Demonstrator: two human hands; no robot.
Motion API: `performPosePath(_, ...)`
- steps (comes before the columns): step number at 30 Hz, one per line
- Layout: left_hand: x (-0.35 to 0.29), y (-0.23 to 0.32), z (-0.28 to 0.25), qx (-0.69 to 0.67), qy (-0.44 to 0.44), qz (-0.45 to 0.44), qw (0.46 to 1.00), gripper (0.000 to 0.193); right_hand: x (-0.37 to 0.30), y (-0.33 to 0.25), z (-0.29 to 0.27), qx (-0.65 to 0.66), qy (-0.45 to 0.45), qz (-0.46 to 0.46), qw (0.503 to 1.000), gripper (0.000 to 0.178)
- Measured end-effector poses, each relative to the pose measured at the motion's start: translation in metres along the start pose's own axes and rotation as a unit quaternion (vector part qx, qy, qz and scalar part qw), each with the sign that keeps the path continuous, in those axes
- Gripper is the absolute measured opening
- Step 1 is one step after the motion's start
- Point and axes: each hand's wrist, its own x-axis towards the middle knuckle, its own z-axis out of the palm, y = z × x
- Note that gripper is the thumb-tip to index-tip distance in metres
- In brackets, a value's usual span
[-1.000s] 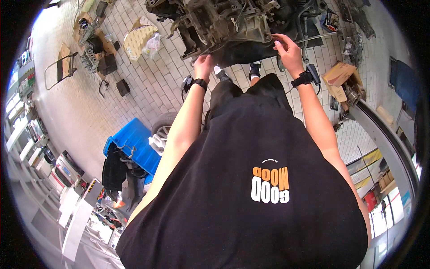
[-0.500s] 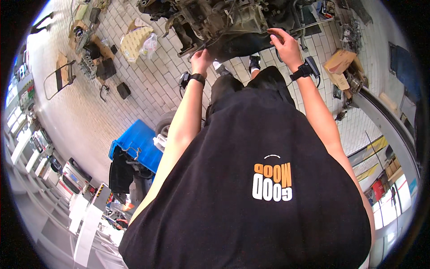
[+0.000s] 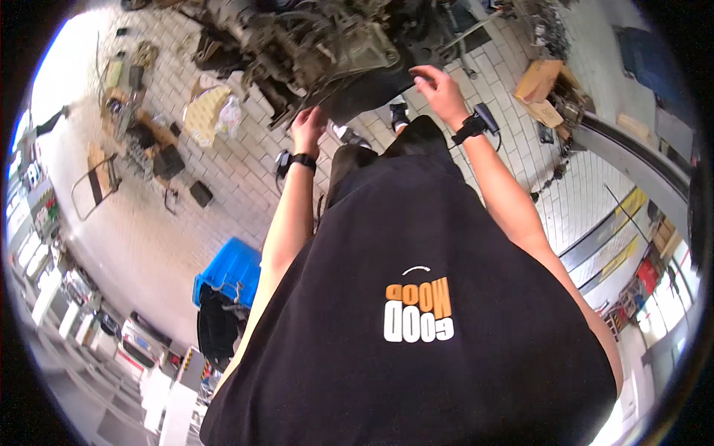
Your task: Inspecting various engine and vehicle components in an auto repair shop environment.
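A dark sheet-like panel (image 3: pixel 366 95) sits along the near side of a grimy mechanical assembly (image 3: pixel 297 46), between the two hands. The left hand (image 3: pixel 306 132) has its fingers bunched together by the panel's left end, though I cannot tell whether they clamp anything, while the right hand (image 3: pixel 442 97) holds thumb and forefinger apart just beside its right end. On the tiled floor (image 3: pixel 242 175), left of the person, stands a blue bin (image 3: pixel 232 269)
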Motion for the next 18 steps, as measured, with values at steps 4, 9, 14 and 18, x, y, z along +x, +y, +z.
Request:
performPosePath(4, -0.011, 0.007, 0.009, -0.015, 0.019, -0.015, 1.0, 0.036, -0.019, 0.036, -0.025, -0.028, 0.011, 0.013, 0.999, 0.025)
performPosePath(9, -0.025, 0.011, 0.012, -0.019, 0.022, -0.04, 0.999, 0.034, -0.047, 0.106, -0.053, 0.04, 0.039, 0.11, 0.992, 0.027)
performPosePath(14, -0.039, 0.009, 0.01, -0.012, 0.026, -0.051, 0.998, 0.033, -0.064, 0.168, -0.081, 0.152, 0.049, 0.245, 0.956, 0.027)
performPosePath(18, -0.047, -0.007, 0.008, -0.008, 0.041, -0.055, 0.998, 0.036, -0.061, 0.181, -0.099, 0.193, 0.061, 0.303, 0.931, 0.029)
